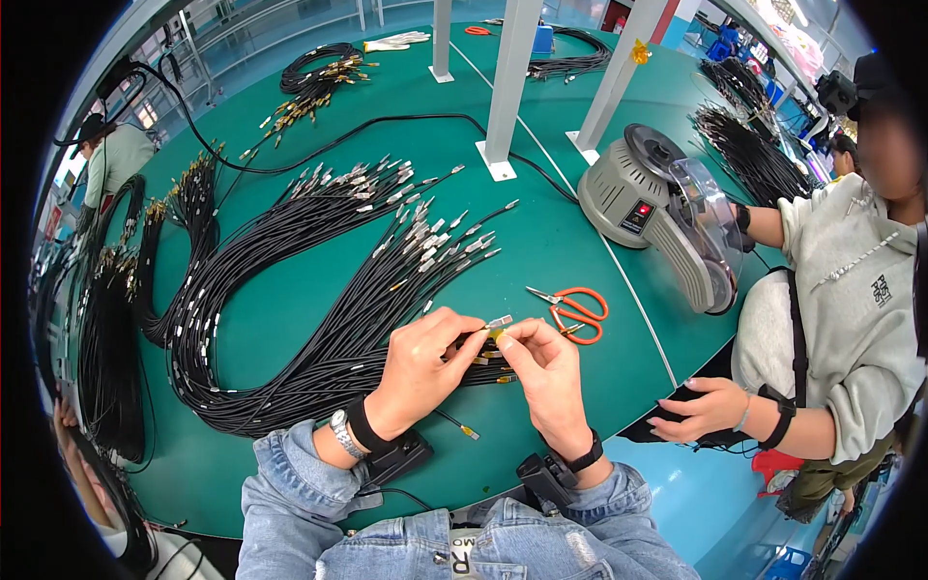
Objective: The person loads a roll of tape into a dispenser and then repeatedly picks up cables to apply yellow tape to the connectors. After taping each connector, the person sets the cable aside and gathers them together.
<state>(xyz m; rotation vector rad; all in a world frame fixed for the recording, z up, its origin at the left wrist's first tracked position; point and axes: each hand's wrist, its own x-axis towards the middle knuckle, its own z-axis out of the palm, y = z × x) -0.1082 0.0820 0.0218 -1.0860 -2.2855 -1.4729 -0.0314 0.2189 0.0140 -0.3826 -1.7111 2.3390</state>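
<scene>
My left hand (423, 362) pinches a black cable's silver metal connector (500, 321) between thumb and fingers, above the table. Close against it, my right hand (548, 372) has thumb and forefinger closed on a small yellow piece (497, 333), perhaps tape, at the connector. Beneath and left of both hands lies a thick bundle of black cables (324, 362) with silver ends fanned out. A single cable end with a yellow band (469, 432) lies below my hands. To the right rest orange-handled scissors (583, 311), their blades slightly apart.
A grey tape dispenser (626, 188) with a clear cover stands at right. Beside it a co-worker (841, 319) reaches one hand toward the table edge. More cable bundles (319, 82) lie around the green table (387, 140). Grey posts (507, 87) rise from it, and a black cord crosses it.
</scene>
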